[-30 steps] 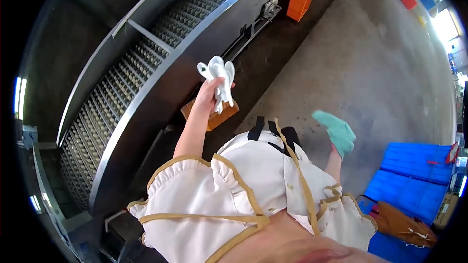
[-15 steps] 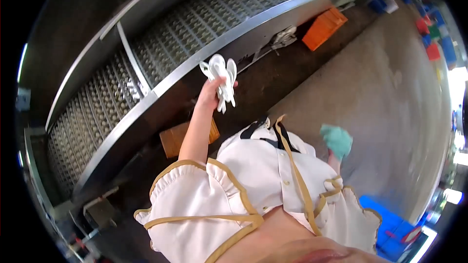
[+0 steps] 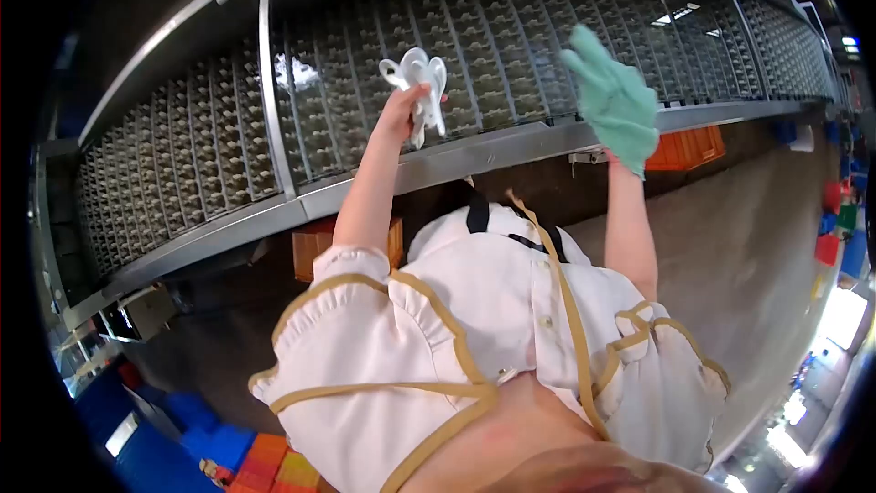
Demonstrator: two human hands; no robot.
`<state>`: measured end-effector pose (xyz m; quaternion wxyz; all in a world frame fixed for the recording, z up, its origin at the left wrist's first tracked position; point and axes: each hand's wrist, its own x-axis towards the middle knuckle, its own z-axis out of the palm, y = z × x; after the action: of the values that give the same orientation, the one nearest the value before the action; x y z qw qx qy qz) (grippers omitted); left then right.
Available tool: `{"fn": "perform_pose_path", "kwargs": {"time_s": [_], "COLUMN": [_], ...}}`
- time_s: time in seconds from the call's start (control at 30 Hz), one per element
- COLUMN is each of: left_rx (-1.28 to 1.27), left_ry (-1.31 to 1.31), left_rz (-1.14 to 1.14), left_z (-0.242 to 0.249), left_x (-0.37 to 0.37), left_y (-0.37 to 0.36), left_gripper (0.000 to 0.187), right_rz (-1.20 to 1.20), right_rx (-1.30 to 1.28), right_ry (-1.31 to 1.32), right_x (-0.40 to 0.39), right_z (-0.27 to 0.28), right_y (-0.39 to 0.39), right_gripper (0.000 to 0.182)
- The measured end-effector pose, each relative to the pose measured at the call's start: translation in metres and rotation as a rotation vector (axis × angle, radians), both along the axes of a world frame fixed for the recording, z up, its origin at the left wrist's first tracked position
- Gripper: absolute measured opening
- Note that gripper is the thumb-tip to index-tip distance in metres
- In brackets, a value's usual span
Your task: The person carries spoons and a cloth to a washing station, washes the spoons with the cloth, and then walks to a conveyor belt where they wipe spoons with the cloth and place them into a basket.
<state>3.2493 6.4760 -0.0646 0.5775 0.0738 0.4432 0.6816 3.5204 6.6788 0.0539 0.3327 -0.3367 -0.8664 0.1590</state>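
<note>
A bunch of white spoons [image 3: 417,64], bowls upward and handles hanging down, is gripped in my bare left hand [image 3: 401,110]. That hand is closed around the handles, over the near side of the conveyor. My right hand [image 3: 616,110] wears a pale green glove and reaches over the conveyor's near rail. Its fingers are stretched out with nothing seen in them. Below both hands runs a wide conveyor belt [image 3: 511,55] with rows of small raised pegs.
A metal rail [image 3: 511,148] edges the conveyor, and a crossbar [image 3: 271,91] spans it on the left. Orange crates [image 3: 684,148] stand under it. Blue and red bins [image 3: 829,248] are at the far right, more bins [image 3: 219,443] at lower left.
My right hand has risen from my side to above the conveyor, its fingers now stretched out. My view has turned toward the conveyor; the left hand keeps hold of the spoons.
</note>
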Motion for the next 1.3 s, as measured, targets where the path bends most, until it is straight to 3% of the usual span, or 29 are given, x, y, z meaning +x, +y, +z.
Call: {"fn": "perform_pose_path", "kwargs": {"time_s": [0.07,0.13,0.23,0.3,0.33,0.37,0.47,0.57,0.6,0.67,0.73,0.8,0.83,0.87,0.97,1.03,1.1,1.13,1.17,1.23,1.3], "left_rx": [-0.106,-0.237,-0.382,-0.430,-0.438,-0.447,-0.463,-0.389,-0.409,-0.438,-0.397,-0.402,-0.391,-0.377,-0.527,-0.503,-0.579,-0.577,-0.617,-0.659,-0.623], "left_ry": [-0.009,-0.036,-0.045,-0.106,-0.181,-0.255,-0.451,-0.629,-0.640,-0.661,-0.604,-0.604,-0.583,-0.570,-0.385,-0.374,-0.279,-0.272,-0.188,-0.105,-0.125], "left_rz": [-0.015,-0.033,-0.037,-0.035,-0.068,-0.097,-0.122,-0.078,-0.077,-0.067,-0.099,-0.027,0.039,0.092,0.172,0.200,0.175,0.168,0.111,0.052,0.077], "left_z": [-0.054,-0.095,-0.163,-0.200,-0.210,-0.219,-0.219,-0.215,-0.219,-0.226,-0.230,-0.217,-0.212,-0.216,-0.227,-0.226,-0.214,-0.213,-0.213,-0.212,-0.215], "left_x": [-0.016,-0.018,-0.012,-0.005,-0.001,0.003,0.007,0.001,-0.001,-0.007,-0.008,-0.003,0.001,0.007,0.024,0.027,0.025,0.021,0.020,0.021,0.023], "left_y": [0.032,0.058,0.080,0.086,0.086,0.091,0.094,0.099,0.099,0.101,0.100,0.105,0.110,0.114,0.123,0.126,0.132,0.134,0.135,0.135,0.131], "left_gripper": [0.036,0.030,0.030,0.031,0.031,0.032,0.037,0.039,0.040,0.041,0.043,0.043,0.043,0.040,0.035,0.035,0.034,0.034,0.034,0.034,0.035], "right_rz": [0.022,0.006,0.151,0.408,0.448,0.477,0.229,0.316,-0.017,-0.241,-0.358,-0.523,-0.467,-0.463,-0.548,-0.438,-0.108,0.103,0.245,0.682,0.659], "right_rx": [-0.107,0.097,0.138,0.184,-0.014,-0.034,-0.274,-0.767,-0.703,-0.743,-0.560,0.158,0.460,0.451,-0.068,-0.681,-0.224,-0.752,-0.658,-0.681,-0.887], "right_ry": [-0.103,-0.457,-0.582,-0.725,-1.027,-1.043,-0.697,-0.339,-0.562,-0.566,-0.710,-1.278,-1.393,-1.399,-0.625,-0.099,-0.439,-0.130,-0.447,-0.359,-0.203], "right_x": [-0.023,-0.042,-0.097,-0.120,-0.132,-0.136,-0.137,-0.092,-0.073,-0.039,-0.019,-0.043,-0.046,-0.054,-0.083,-0.130,-0.122,-0.123,-0.124,-0.137,-0.151], "right_z": [-0.060,-0.078,-0.092,-0.124,-0.141,-0.157,-0.195,-0.292,-0.295,-0.327,-0.345,-0.317,-0.325,-0.346,-0.401,-0.377,-0.392,-0.378,-0.356,-0.309,-0.297], "right_y": [0.021,0.033,0.048,0.062,0.069,0.076,0.088,0.157,0.178,0.240,0.306,0.334,0.346,0.344,0.304,0.239,0.170,0.140,0.110,0.068,0.042], "right_gripper": [0.026,0.029,0.027,0.023,0.034,0.034,0.029,0.043,0.043,0.039,0.037,0.031,0.029,0.029,0.030,0.046,0.055,0.058,0.060,0.064,0.065]}}
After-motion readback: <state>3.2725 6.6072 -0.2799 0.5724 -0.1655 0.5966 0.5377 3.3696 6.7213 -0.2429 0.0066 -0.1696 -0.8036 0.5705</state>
